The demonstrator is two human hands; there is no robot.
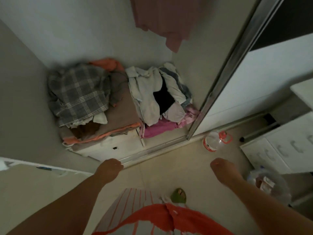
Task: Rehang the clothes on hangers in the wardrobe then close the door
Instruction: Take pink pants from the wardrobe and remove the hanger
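I look down into the open wardrobe. A grey plaid garment [78, 94] lies heaped at its bottom left, on brown and orange fabric. To the right sits a crumpled pile of white clothes [150, 97] over a pink garment [160, 128]. A dusty pink garment [166, 19] hangs at the top. The sliding wardrobe door [225, 78] stands at the right, slid aside. My left hand [110, 168] and my right hand [221, 168] hover over the floor in front of the door track, both curled into fists with nothing in them.
A plastic water jug [214, 141] with a red handle stands on the floor by the door's foot. A white drawer unit [277, 150] and a plastic bag [265, 182] are at the right. My foot in a green slipper [178, 195] shows below.
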